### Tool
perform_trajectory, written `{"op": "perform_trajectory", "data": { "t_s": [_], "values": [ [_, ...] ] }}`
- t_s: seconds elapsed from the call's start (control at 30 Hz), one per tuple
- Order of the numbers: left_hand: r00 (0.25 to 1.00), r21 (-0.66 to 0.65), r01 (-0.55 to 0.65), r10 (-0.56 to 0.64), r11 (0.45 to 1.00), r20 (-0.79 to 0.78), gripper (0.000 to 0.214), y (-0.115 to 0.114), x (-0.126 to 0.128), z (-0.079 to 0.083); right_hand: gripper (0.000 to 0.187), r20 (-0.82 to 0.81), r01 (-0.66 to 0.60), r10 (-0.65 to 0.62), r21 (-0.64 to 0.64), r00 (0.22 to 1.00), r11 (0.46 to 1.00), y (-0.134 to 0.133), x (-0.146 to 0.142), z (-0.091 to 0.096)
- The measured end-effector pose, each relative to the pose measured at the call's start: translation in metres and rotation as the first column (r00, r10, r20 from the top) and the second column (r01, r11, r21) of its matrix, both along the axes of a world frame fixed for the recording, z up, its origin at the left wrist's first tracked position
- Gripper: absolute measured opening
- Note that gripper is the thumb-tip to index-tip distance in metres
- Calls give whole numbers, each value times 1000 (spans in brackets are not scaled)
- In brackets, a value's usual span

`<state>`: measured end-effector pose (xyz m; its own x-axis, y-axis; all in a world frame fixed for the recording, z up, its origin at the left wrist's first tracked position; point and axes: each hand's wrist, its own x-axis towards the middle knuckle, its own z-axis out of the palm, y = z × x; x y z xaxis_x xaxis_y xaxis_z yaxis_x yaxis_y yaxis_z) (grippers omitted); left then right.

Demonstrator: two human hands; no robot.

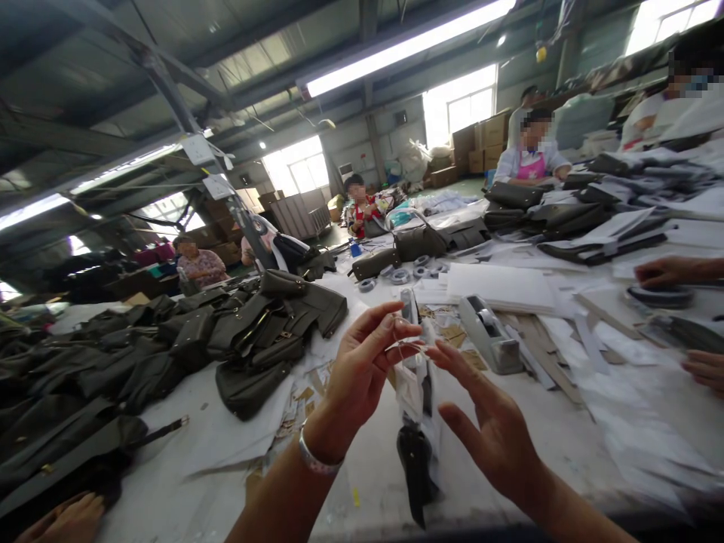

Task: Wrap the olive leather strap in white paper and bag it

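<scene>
My left hand [362,362], with a bracelet on its wrist, is raised over the table, thumb and forefinger pinched on a thin pale string [404,347]. A loop of the string runs across its fingers toward my right hand [489,422]. That hand is open, fingers stretched and thumb apart; whether its fingertips touch the string I cannot tell. Below and between the hands is a dark strap [414,460], partly wrapped in white paper [410,392]. Whether it hangs from the string or lies on the table is unclear.
Dark green bags [254,332] are heaped at left. A grey tape dispenser [491,335], tape rolls [400,276] and white sheets [501,286] lie ahead. Co-workers' hands show at lower left [71,520] and right [667,270]. More bags [571,215] and seated people are beyond.
</scene>
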<state>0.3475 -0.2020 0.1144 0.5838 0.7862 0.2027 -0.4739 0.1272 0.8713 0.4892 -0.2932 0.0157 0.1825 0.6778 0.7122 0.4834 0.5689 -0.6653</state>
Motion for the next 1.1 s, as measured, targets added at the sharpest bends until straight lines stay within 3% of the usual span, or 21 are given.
{"op": "perform_trajectory", "data": {
  "t_s": [0.13, 0.23, 0.3, 0.37, 0.53, 0.7, 0.83, 1.0, 1.1],
  "values": [
    [997, 18, 48, -47, 999, -56, 24, -9, 10, -2, 72, -224, -177, 151, -102, 963, 979, 12, -9, 9],
    [994, 16, 75, -73, 997, -82, 25, -12, 12, -4, 50, -348, -258, 190, -162, 918, 952, 17, -13, 15],
    [994, 1, 81, -80, 997, -76, 25, -11, 10, -5, 32, -364, -256, 166, -213, 917, 943, 17, -13, 14],
    [996, -6, 69, -70, 998, -48, 24, -11, 7, -6, 25, -371, -263, 153, -266, 916, 927, 14, -10, 10],
    [999, -26, 35, -36, 999, -15, 21, -6, 5, -15, 38, -440, -388, 245, -272, 864, 880, 3, 2, -3],
    [993, -43, 4, -9, 999, -118, 28, 1, 0, -32, 38, -617, -532, 255, -318, 745, 785, -11, 19, -9],
    [946, 24, 53, -43, 998, -320, 33, 7, -13, -49, 41, -624, -450, 84, -457, 777, 767, -17, 33, -15],
    [851, 191, -151, 226, 970, -474, 38, 24, -33, -81, 49, -382, -218, -74, -667, 921, 713, -8, 45, -26],
    [813, 206, -141, 232, 968, -535, 37, 36, -39, -109, 50, -282, -156, -71, -703, 957, 694, 3, 45, -36]
  ]
}}
